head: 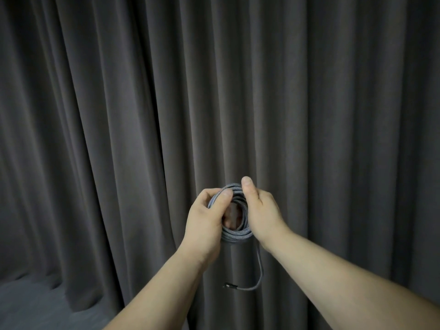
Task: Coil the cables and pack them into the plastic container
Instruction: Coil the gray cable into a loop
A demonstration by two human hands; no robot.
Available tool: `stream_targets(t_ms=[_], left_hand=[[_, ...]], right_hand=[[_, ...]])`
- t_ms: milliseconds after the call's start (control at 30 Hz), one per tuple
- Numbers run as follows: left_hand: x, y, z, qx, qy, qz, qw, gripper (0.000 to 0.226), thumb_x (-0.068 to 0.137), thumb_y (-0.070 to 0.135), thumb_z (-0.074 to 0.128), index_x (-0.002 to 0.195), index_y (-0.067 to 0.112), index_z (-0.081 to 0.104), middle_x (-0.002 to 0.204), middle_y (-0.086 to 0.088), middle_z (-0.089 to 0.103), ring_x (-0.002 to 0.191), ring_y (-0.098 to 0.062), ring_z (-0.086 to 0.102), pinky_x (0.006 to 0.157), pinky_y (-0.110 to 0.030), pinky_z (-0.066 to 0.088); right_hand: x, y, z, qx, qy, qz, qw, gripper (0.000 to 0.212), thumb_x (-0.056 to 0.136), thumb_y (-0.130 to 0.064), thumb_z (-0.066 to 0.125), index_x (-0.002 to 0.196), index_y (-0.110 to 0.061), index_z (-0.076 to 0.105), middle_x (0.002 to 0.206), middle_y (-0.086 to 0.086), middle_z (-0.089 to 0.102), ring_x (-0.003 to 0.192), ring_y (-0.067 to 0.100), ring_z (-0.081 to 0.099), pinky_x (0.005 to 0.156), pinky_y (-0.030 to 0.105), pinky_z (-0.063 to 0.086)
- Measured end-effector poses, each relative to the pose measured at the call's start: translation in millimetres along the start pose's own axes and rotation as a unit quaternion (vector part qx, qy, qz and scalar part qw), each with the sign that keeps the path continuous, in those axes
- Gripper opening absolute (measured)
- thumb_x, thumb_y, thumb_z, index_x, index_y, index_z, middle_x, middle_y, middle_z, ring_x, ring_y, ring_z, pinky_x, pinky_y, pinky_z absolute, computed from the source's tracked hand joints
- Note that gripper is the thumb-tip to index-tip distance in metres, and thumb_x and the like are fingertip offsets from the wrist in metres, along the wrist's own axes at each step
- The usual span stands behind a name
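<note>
- Head view: a dark grey curtain (238, 91) fills almost the whole scene, hanging in deep vertical folds from the top edge down past the arms.
- At the lower left the curtain's hem meets a strip of grey floor (28, 303); that is the only surface in sight, and it is blurred.
- The light is dim and even, with the folds showing as soft bands of lighter and darker grey.
- Both bare forearms reach up from the bottom edge and meet a little below the middle, in front of the curtain.
- The cable (235, 234), grey and braided, is held in the air between the two hands, wound into a round coil of several turns.
- The left hand (204, 222) grips the coil's left side, thumb laid over the top strands and fingers (229, 217) curled behind, showing through the coil's opening.
- The right hand (259, 210) grips the coil's right side, thumb upright against the top of the loops; its fingers are curled round the back, hidden from here.
- A loose tail drops from the coil beside the right wrist, bends back to the left and ends in a small dark plug (230, 286), hanging free against the curtain.
</note>
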State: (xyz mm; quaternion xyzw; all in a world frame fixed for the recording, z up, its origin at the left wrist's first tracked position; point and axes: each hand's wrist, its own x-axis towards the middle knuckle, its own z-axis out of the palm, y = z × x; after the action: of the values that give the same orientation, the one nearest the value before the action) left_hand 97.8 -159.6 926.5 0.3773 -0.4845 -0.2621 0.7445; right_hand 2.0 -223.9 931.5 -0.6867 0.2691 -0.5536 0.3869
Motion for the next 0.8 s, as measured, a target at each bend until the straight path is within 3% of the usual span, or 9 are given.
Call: stream_targets(t_ms=[100, 167, 267, 333, 400, 500, 667, 800], left_hand=[[3, -3, -6, 0.013, 0.025, 0.028, 0.999, 0.021, 0.085, 0.022, 0.07, 0.095, 0.005, 0.063, 0.056, 0.009, 0.056, 0.05, -0.004, 0.051, 0.053, -0.019, 0.043], [7, -3, -14, 0.026, 0.048, 0.048, 0.997, 0.015, 0.089, 0.02, 0.067, 0.093, 0.007, 0.064, 0.056, 0.009, 0.056, 0.051, -0.006, 0.049, 0.053, -0.021, 0.041], [15, -2, -28, 0.044, 0.095, 0.076, 0.992, 0.013, 0.085, 0.024, 0.068, 0.088, 0.012, 0.064, 0.056, 0.008, 0.054, 0.051, -0.01, 0.045, 0.052, -0.026, 0.038], [21, 2, -38, 0.043, 0.125, 0.083, 0.988, 0.008, 0.089, 0.019, 0.067, 0.086, 0.014, 0.062, 0.052, 0.006, 0.05, 0.049, -0.012, 0.041, 0.052, -0.029, 0.034], [26, 5, -48, 0.041, 0.148, 0.083, 0.985, 0.014, 0.084, 0.028, 0.069, 0.085, 0.016, 0.062, 0.052, 0.006, 0.049, 0.051, -0.015, 0.04, 0.054, -0.031, 0.034], [28, 8, -54, 0.05, 0.154, 0.078, 0.984, 0.024, 0.077, 0.038, 0.066, 0.086, 0.016, 0.062, 0.054, 0.005, 0.049, 0.053, -0.017, 0.04, 0.058, -0.034, 0.036], [23, 6, -50, 0.054, 0.145, 0.071, 0.985, 0.019, 0.077, 0.038, 0.065, 0.083, 0.02, 0.062, 0.054, 0.004, 0.048, 0.052, -0.016, 0.039, 0.059, -0.035, 0.036], [20, 8, -47, 0.05, 0.114, 0.07, 0.99, 0.02, 0.078, 0.036, 0.064, 0.085, 0.017, 0.062, 0.051, 0.004, 0.046, 0.049, -0.014, 0.038, 0.058, -0.033, 0.035]], right_hand=[[2, 2, 0, 0.023, -0.086, 0.035, 0.995, 0.061, 0.085, -0.07, 0.037, 0.089, -0.02, 0.072, 0.091, -0.002, 0.074, 0.095, 0.012, 0.067, 0.094, 0.04, 0.051], [-1, 5, -4, 0.059, -0.134, 0.072, 0.987, 0.056, 0.084, -0.068, 0.04, 0.098, -0.023, 0.07, 0.092, 0.003, 0.074, 0.089, 0.016, 0.068, 0.089, 0.04, 0.052], [-11, 13, -19, 0.055, -0.167, 0.103, 0.979, 0.016, 0.098, -0.024, 0.046, 0.092, -0.017, 0.059, 0.069, 0.011, 0.063, 0.048, 0.022, 0.054, 0.056, 0.032, 0.045], [-13, 21, -29, -0.005, -0.15, 0.102, 0.983, 0.016, 0.089, 0.0, 0.045, 0.085, -0.012, 0.055, 0.059, 0.008, 0.057, 0.04, 0.014, 0.045, 0.049, 0.026, 0.039], [-11, 25, -36, -0.054, -0.106, 0.103, 0.988, 0.022, 0.083, 0.007, 0.046, 0.078, -0.012, 0.056, 0.058, 0.007, 0.057, 0.041, 0.009, 0.046, 0.049, 0.024, 0.04], [-3, 28, -40, -0.085, -0.052, 0.098, 0.99, 0.021, 0.084, 0.004, 0.053, 0.076, -0.014, 0.061, 0.062, 0.003, 0.064, 0.048, 0.01, 0.054, 0.055, 0.021, 0.045], [2, 37, -42, -0.249, -0.076, 0.056, 0.964, 0.019, 0.086, -0.016, 0.066, 0.073, -0.029, 0.062, 0.072, -0.007, 0.068, 0.073, 0.016, 0.066, 0.067, 0.025, 0.051], [2, 41, -45, -0.285, -0.047, 0.039, 0.956, 0.016, 0.087, -0.024, 0.066, 0.074, -0.031, 0.062, 0.074, -0.01, 0.067, 0.077, 0.016, 0.064, 0.062, 0.023, 0.044]])
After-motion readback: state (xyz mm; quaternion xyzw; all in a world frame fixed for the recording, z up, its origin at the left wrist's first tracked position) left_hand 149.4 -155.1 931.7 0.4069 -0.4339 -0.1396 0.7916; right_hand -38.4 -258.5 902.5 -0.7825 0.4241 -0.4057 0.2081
